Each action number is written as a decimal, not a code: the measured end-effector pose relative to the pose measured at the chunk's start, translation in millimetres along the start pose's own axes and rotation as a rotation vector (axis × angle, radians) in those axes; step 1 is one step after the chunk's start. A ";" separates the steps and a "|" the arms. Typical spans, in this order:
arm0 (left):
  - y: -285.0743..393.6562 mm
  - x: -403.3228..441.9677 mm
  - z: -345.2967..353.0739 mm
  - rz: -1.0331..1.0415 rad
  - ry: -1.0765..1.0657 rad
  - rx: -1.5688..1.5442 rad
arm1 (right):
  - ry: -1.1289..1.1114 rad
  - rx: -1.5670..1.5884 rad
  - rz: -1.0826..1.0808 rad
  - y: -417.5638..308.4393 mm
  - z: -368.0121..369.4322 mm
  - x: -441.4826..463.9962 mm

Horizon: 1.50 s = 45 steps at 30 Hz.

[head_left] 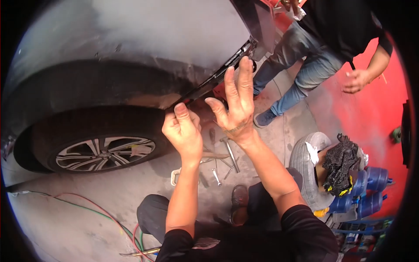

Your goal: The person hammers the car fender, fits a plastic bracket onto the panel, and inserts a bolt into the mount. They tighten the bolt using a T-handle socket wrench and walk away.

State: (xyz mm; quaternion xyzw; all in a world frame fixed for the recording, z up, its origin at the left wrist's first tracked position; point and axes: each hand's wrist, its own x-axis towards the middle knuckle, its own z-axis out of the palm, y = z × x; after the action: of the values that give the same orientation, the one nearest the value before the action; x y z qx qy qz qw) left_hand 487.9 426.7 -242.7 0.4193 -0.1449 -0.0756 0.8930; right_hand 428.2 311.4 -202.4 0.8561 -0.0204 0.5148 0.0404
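Note:
My left hand (183, 131) is closed, thumb up and fingers curled, at the lower corner of the car's grey fender (161, 26), just behind the wheel arch. Whatever lies inside its fingers is hidden. To its right, my right hand (238, 102) is open, two fingers stretched up and the thumb apart. Its fingertips reach the dark panel edge (218, 75) below the fender; whether they press on it I cannot tell. The wheel (104, 153), with a multi-spoke rim, sits left of my hands.
On the floor below my hands lie a hammer (231, 155), a wrench (216, 177) and a clamp (174, 177). Red and green hoses (109, 214) run at lower left. A person in jeans (321, 65) stands at right. Nearby are a tire (303, 170) and blue water jugs (371, 203).

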 end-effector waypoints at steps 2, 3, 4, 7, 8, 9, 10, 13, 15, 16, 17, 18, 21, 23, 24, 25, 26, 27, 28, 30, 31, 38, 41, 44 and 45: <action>-3.7 2.4 0.6 0.024 0.020 0.034 | 0.019 0.074 -0.001 2.2 8.5 -1.0; -3.4 2.1 2.0 0.033 0.026 0.056 | 0.057 0.090 0.010 -3.8 9.8 2.7; -0.9 -0.3 4.0 0.011 0.024 0.048 | 0.045 0.071 0.007 -3.6 6.3 2.4; 9.8 -3.9 8.1 -0.025 0.018 0.049 | 0.003 0.054 0.014 -3.9 -0.5 2.1; 10.9 -4.2 5.8 -0.031 0.007 0.057 | -0.020 0.059 0.030 -4.7 -3.9 1.5; 10.9 -1.6 5.1 -0.029 -0.004 0.057 | -0.039 0.063 0.034 -2.5 -6.4 4.0; 11.0 -1.0 1.9 -0.035 -0.015 0.066 | -0.064 0.065 0.044 -1.3 -10.8 4.7; 13.8 -0.2 0.9 -0.055 -0.032 0.085 | -0.078 0.066 0.030 7.5 -27.4 9.8; 12.4 0.0 -0.5 -0.038 -0.049 0.080 | -0.076 0.060 -0.003 13.8 -26.7 9.0; 10.3 1.2 -3.1 -0.026 -0.053 0.075 | -0.068 0.072 -0.027 18.1 -20.2 8.0; 8.3 2.4 -3.9 -0.015 -0.049 0.081 | -0.058 0.088 -0.054 21.6 -14.6 8.7; 5.7 4.8 -1.2 -0.001 -0.040 0.072 | -0.038 0.099 -0.051 22.3 -10.5 10.7; 6.1 4.0 -0.9 0.003 -0.043 0.085 | 0.003 0.134 0.009 12.4 -11.4 12.1; 6.8 4.1 -4.9 -0.023 -0.083 0.058 | -0.012 0.143 0.004 15.7 -12.0 10.1; 9.0 2.9 -6.0 -0.036 -0.100 0.045 | -0.020 0.150 0.000 16.5 -12.6 8.9; 12.4 1.9 -5.5 -0.067 -0.111 0.035 | -0.016 0.152 0.029 15.3 -15.3 9.8; 15.1 1.4 -3.9 -0.071 -0.099 0.055 | -0.042 0.175 0.026 16.8 -18.8 10.9; 17.1 1.5 -1.8 -0.079 -0.088 0.076 | -0.070 0.196 0.025 19.5 -23.9 11.8; 18.5 1.0 0.6 -0.088 -0.076 0.093 | -0.098 0.215 0.022 23.1 -29.6 12.4; 18.6 -0.4 0.7 -0.078 -0.064 0.119 | -0.106 0.240 0.004 31.2 -37.6 12.7; 19.6 -0.8 2.2 -0.078 -0.057 0.128 | -0.100 0.245 -0.007 35.9 -38.8 12.5; 19.9 1.3 4.6 -0.047 0.003 0.162 | -0.068 0.208 -0.075 47.4 -32.9 26.7; 20.6 1.1 10.3 -0.048 0.010 0.162 | -0.045 0.225 -0.070 46.7 -24.2 25.8; 26.6 -4.7 13.8 -0.061 0.022 0.263 | -0.030 0.236 -0.046 44.8 -24.3 24.8; 30.3 -6.7 9.7 -0.079 0.057 0.342 | -0.031 0.237 -0.031 44.2 -25.5 22.8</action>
State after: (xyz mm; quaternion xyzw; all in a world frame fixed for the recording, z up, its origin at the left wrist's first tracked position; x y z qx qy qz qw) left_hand 478.9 440.7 -214.8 0.5722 -0.1138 -0.0729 0.8089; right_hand 413.1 269.8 -168.3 0.8630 0.0531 0.4996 -0.0532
